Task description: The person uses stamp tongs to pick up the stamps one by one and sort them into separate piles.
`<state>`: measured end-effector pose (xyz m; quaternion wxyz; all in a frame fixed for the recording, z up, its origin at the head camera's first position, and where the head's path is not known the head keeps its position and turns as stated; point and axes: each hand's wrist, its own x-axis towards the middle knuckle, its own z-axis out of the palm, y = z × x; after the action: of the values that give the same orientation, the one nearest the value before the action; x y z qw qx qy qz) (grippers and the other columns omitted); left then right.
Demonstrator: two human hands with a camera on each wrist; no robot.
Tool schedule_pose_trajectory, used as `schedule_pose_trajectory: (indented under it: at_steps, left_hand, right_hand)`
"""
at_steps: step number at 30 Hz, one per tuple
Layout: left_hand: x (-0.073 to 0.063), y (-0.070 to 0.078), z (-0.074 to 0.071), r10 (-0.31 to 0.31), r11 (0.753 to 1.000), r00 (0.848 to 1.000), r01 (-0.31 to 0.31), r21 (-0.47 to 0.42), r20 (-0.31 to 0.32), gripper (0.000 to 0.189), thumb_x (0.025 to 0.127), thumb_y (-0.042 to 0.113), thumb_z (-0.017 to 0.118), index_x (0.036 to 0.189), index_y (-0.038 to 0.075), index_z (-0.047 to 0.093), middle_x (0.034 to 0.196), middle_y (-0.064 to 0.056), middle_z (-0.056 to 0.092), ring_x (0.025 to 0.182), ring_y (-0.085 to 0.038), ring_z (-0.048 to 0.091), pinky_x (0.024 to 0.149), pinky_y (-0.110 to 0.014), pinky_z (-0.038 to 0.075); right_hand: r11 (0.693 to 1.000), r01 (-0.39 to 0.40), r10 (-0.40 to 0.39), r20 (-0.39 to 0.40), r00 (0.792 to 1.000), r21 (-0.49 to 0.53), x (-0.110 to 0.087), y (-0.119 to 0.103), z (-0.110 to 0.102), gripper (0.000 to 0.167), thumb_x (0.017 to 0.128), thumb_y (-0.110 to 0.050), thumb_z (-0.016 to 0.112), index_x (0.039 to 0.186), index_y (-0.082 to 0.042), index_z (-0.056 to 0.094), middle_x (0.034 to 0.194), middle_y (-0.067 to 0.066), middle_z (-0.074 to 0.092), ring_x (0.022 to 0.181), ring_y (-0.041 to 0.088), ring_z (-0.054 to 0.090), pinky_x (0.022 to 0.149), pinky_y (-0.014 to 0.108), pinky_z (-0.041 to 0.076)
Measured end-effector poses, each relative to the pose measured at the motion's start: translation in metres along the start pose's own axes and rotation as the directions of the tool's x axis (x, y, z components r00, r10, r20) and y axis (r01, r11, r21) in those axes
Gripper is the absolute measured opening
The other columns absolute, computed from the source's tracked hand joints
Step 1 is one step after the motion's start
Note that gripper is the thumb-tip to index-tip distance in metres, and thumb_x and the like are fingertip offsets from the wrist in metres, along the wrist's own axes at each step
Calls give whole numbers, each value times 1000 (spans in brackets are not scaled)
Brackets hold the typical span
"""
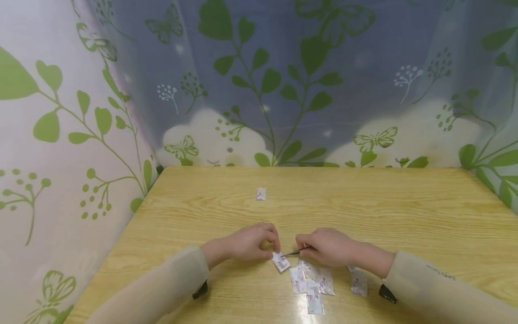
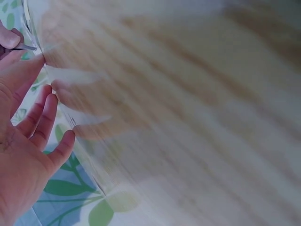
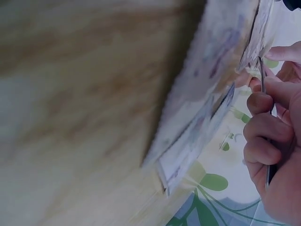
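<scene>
One small printed packet (image 1: 281,263) is lying on the wood-grained surface (image 1: 194,202) between the two hands I am watching from afar. At its upper corner, the left hand (image 1: 252,243) is holding it between thumb and index finger; in the left wrist view I am seeing the other fingers bending, slightly apart. The right hand (image 1: 332,247) is gripping a slim metal tool (image 1: 300,251), its fingers curling tightly round the shaft, and the tool's tip is touching the packet's upper right edge. Just beside it, below the right hand, several overlapping packets (image 1: 298,281) are lying in a cluster. Another packet (image 1: 359,283) is sitting near the right wrist, and a lone packet (image 1: 261,194) is resting farther back, well apart.
</scene>
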<state>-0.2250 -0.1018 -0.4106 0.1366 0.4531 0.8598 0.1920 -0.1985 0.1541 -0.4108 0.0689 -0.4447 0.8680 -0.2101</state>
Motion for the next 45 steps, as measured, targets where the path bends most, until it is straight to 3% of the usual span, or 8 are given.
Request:
schedule_pose_trajectory:
  at_steps: [11, 16, 25, 33, 39, 45]
  left_hand:
    - [4, -3, -4, 38, 992, 998, -43, -117, -43, 9, 88, 12, 71, 97, 13, 70, 102, 7, 60, 97, -11, 57, 89, -25, 45]
    - [10, 4, -5, 50, 996, 998, -53, -74, -43, 13, 89, 15, 70, 101, 14, 70, 103, 7, 59, 96, -10, 56, 87, -23, 45]
    - [50, 23, 1, 78, 996, 997, -77, -50, 15, 18, 91, 17, 68, 110, 16, 68, 107, 9, 59, 98, -4, 55, 87, -17, 43]
    - [87, 29, 9, 135, 990, 990, -134, -48, 29, 19, 92, 15, 66, 111, 16, 70, 105, 10, 63, 96, 0, 54, 87, -14, 41]
    - [103, 29, 13, 132, 991, 990, -131, -28, 38, 15, 93, 18, 67, 106, 18, 72, 100, 12, 63, 92, 2, 54, 84, -12, 41]
    - [109, 32, 15, 92, 996, 994, -92, 3, 67, 13, 91, 23, 69, 103, 21, 72, 96, 15, 59, 89, 3, 53, 81, -13, 41]
  right_hand:
    - [997, -29, 26, -44, 999, -65, -9, 2, -13, 20, 95, -12, 60, 83, -20, 47, 62, -15, 41, 53, 0, 33, 49, 20, 30]
    - [992, -110, 104, -100, 990, -54, -29, 12, -33, 15, 97, -12, 58, 86, -19, 51, 62, -15, 41, 52, 0, 31, 49, 21, 29]
    - [966, -248, 227, -217, 949, -78, -65, 44, -68, 6, 97, -12, 58, 93, -15, 57, 64, -11, 48, 51, 3, 35, 49, 25, 31]
    - [932, -359, 332, -273, 903, -54, -84, 71, -87, 5, 99, -13, 56, 94, -13, 56, 68, -7, 51, 52, 8, 36, 50, 28, 32]
    - [910, -413, 390, -285, 876, -26, -94, 92, -93, 6, 100, -13, 54, 94, -11, 55, 64, -4, 47, 51, 12, 33, 50, 29, 29]
    - [885, -466, 447, -276, 851, -5, -101, 118, -96, 8, 101, -12, 52, 97, -6, 54, 64, 0, 47, 51, 14, 34, 50, 30, 30]
